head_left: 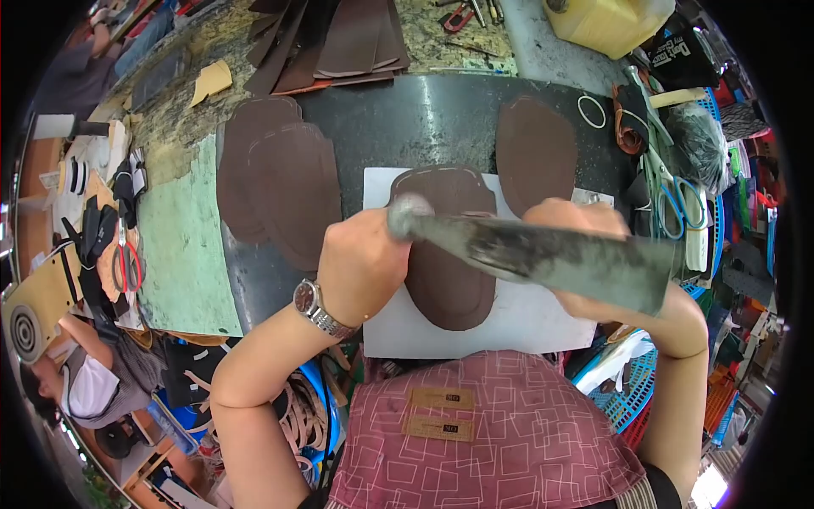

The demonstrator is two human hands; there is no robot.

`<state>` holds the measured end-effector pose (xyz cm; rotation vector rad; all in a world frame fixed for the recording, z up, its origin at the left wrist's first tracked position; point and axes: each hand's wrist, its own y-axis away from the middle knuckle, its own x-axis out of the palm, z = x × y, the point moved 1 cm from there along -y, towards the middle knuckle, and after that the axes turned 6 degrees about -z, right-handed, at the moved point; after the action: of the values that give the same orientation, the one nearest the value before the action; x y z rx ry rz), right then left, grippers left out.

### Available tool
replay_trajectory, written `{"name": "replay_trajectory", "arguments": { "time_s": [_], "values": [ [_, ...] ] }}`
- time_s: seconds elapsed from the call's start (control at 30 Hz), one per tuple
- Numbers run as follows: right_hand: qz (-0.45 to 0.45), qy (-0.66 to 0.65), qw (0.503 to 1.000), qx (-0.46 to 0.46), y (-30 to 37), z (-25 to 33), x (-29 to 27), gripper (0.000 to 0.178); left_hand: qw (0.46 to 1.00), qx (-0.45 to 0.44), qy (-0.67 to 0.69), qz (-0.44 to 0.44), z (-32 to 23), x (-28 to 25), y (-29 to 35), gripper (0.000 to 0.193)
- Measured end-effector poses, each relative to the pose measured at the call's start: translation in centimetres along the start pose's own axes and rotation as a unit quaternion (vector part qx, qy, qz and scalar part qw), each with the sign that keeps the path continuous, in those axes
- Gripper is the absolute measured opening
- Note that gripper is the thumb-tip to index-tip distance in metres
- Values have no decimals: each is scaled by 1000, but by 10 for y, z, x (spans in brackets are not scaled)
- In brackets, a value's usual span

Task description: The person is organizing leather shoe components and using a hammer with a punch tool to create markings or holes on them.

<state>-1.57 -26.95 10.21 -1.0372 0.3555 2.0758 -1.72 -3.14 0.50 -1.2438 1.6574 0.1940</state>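
Note:
My left hand [365, 254], with a wristwatch, is closed beside a brown sole-shaped leather piece [449, 293] lying on a white board [534, 335]. At its thumb is a rounded grey knob [409, 215]; whatever the fingers hold is hidden. A long, motion-blurred grey tool [585, 265] widens from the knob toward the right; its exact kind is unclear. Behind it, my right hand [577, 216] appears curled around the tool, partly covered by it. Two overlapping brown leather pieces [292, 195] lie to the left. Another leather piece [536, 153] rests at the far right of the board.
Dark leather sheets [360, 38] are stacked at the back, near a yellowish plastic can [610, 25]. Blue-handled scissors [678, 204] are at the right and red-handled scissors [126, 263] at the left. A white ring [592, 112] lies on the dark work surface [407, 119]. Another person [93, 377] is at far left.

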Motion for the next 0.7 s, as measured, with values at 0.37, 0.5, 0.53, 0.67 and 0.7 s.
{"name": "replay_trajectory", "arguments": {
  "time_s": [0.37,0.5,0.53,0.67,0.7],
  "values": [
    [-61,57,993,77,26,-29,38,23,880,-333,330,-78,3,15,-13,12],
    [-75,85,992,52,29,-20,21,26,957,-212,188,-54,-5,17,-18,8],
    [-114,118,986,-15,26,-16,17,24,975,-158,128,-89,-6,16,-15,10],
    [126,65,965,219,-11,8,2,16,996,20,13,-86,-1,18,-3,10],
    [-10,127,988,88,1,-5,8,15,996,-15,14,-82,-5,15,-8,10]
  ]
}}
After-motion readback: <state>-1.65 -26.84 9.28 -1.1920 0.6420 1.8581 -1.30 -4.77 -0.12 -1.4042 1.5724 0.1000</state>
